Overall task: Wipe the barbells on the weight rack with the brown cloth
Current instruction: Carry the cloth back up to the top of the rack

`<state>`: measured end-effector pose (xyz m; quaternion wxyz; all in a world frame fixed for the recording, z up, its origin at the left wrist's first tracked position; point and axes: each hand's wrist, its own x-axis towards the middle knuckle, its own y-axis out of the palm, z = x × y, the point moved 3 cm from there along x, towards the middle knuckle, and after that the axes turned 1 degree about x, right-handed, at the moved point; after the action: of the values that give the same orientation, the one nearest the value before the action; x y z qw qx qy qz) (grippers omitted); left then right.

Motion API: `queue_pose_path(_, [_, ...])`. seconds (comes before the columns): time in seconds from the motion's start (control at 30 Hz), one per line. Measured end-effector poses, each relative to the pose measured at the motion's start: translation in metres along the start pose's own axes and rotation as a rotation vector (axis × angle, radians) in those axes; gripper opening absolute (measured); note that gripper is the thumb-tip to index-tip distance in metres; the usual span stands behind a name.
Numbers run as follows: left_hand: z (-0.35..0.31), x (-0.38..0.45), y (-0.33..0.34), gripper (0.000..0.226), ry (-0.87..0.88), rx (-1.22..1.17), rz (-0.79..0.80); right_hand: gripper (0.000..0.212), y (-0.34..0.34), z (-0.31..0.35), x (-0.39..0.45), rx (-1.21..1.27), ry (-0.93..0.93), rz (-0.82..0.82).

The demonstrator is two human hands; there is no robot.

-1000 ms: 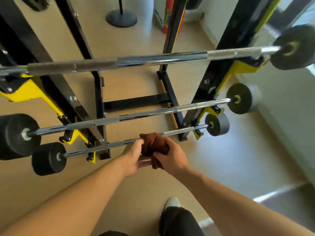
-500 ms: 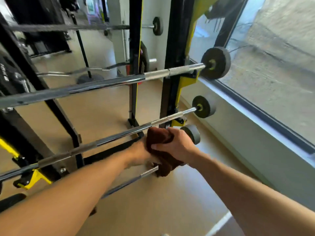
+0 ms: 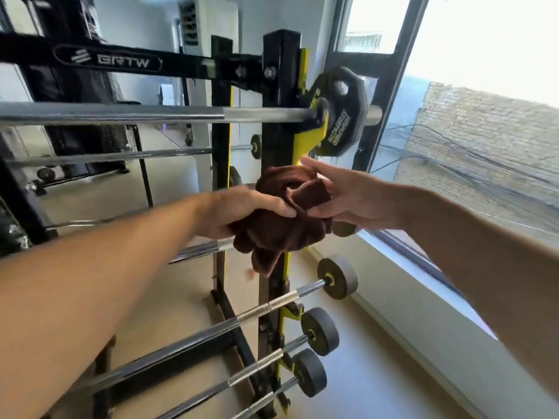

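Clearly soft and light, the bunched brown terry cloth [image 3: 284, 216] hangs mid-air before the black-and-yellow steel weight rack [image 3: 279, 140], gripped by the left hand [image 3: 242, 211]; the right hand [image 3: 348, 198] pinches its fold. Best bunched in the palm around a chrome barbell [image 3: 193, 334].

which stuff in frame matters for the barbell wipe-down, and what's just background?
Job:
brown cloth, gripped by left hand, pinched by right hand
top barbell
lower barbells
weight rack

Background:
window
brick wall outside
floor
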<state>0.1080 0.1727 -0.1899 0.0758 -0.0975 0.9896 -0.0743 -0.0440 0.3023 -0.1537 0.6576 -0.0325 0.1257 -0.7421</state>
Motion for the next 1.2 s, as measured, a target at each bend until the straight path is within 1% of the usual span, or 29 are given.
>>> queue_pose_path(0.03, [-0.018,0.005,-0.003,0.045,-0.003,0.040,-0.003,0.083,-0.012,0.010,0.004,-0.117,-0.051,-0.051])
queue_pose_path(0.07, [-0.035,0.013,-0.006,0.039,0.010,0.070,-0.021,0.069,-0.023,0.024,0.009,-0.226,-0.111,-0.138])
queue_pose_path(0.1, [-0.052,0.018,-0.009,0.036,0.034,0.076,-0.051,0.060,-0.033,0.037,0.011,-0.304,-0.172,-0.238])
queue_pose_path(0.13, [-0.070,0.026,-0.013,0.037,0.080,0.071,-0.099,0.056,-0.046,0.051,0.017,-0.323,-0.219,-0.326])
queue_pose_path(0.17, [-0.084,0.033,-0.021,0.043,0.128,0.044,-0.170,0.056,-0.055,0.062,0.021,-0.293,-0.249,-0.388])
queue_pose_path(0.23, [-0.105,0.047,-0.041,0.068,0.233,0.012,-0.306,0.054,-0.071,0.084,0.031,-0.172,-0.317,-0.478])
queue_pose_path(0.27, [-0.114,0.053,-0.053,0.080,0.272,0.029,-0.349,0.050,-0.078,0.094,0.038,-0.095,-0.351,-0.503])
queue_pose_path(0.3, [-0.122,0.058,-0.063,0.086,0.289,0.064,-0.355,0.046,-0.086,0.100,0.048,-0.027,-0.376,-0.521])
queue_pose_path(0.37, [-0.135,0.066,-0.082,0.087,0.304,0.151,-0.311,0.044,-0.095,0.113,0.066,0.059,-0.412,-0.528])
queue_pose_path(0.4, [-0.142,0.072,-0.096,0.087,0.313,0.174,-0.329,0.045,-0.102,0.120,0.081,0.079,-0.420,-0.530])
queue_pose_path(0.47, [-0.158,0.080,-0.122,0.086,0.346,0.177,-0.442,0.048,-0.112,0.134,0.104,0.124,-0.432,-0.552])
queue_pose_path(0.57, [-0.187,0.098,-0.166,0.067,0.453,0.126,-0.613,0.052,-0.132,0.163,0.145,0.199,-0.452,-0.621])
queue_pose_path(0.6, [-0.197,0.107,-0.182,0.061,0.477,0.102,-0.638,0.051,-0.139,0.174,0.159,0.212,-0.457,-0.658])
queue_pose_path(0.67, [-0.210,0.123,-0.201,0.052,0.474,0.089,-0.646,0.045,-0.153,0.192,0.179,0.225,-0.444,-0.716])
queue_pose_path(0.73, [-0.220,0.141,-0.216,0.045,0.453,0.131,-0.633,0.038,-0.167,0.206,0.200,0.220,-0.417,-0.761])
queue_pose_path(0.83, [-0.229,0.163,-0.231,0.022,0.438,0.154,-0.649,0.044,-0.185,0.215,0.221,0.219,-0.379,-0.790])
queue_pose_path(0.87, [-0.230,0.171,-0.237,0.016,0.417,0.171,-0.638,0.038,-0.189,0.217,0.224,0.205,-0.357,-0.802])
queue_pose_path(0.9, [-0.228,0.177,-0.240,0.013,0.384,0.200,-0.621,0.028,-0.192,0.215,0.226,0.168,-0.315,-0.804])
queue_pose_path(0.97, [-0.223,0.186,-0.244,0.015,0.304,0.259,-0.547,0.008,-0.191,0.210,0.224,0.029,-0.140,-0.745])
queue_pose_path(1.03, [-0.219,0.190,-0.246,0.022,0.269,0.325,-0.487,0.003,-0.195,0.202,0.220,-0.101,0.026,-0.694])
queue_pose_path(1.07, [-0.219,0.191,-0.247,0.024,0.272,0.353,-0.479,0.003,-0.198,0.201,0.218,-0.149,0.061,-0.681])
queue_pose_path(1.13, [-0.220,0.189,-0.246,0.024,0.278,0.392,-0.466,0.007,-0.200,0.202,0.215,-0.187,0.073,-0.650])
queue_pose_path(1.2, [-0.220,0.186,-0.244,0.026,0.274,0.402,-0.464,0.017,-0.199,0.204,0.209,-0.196,0.059,-0.630])
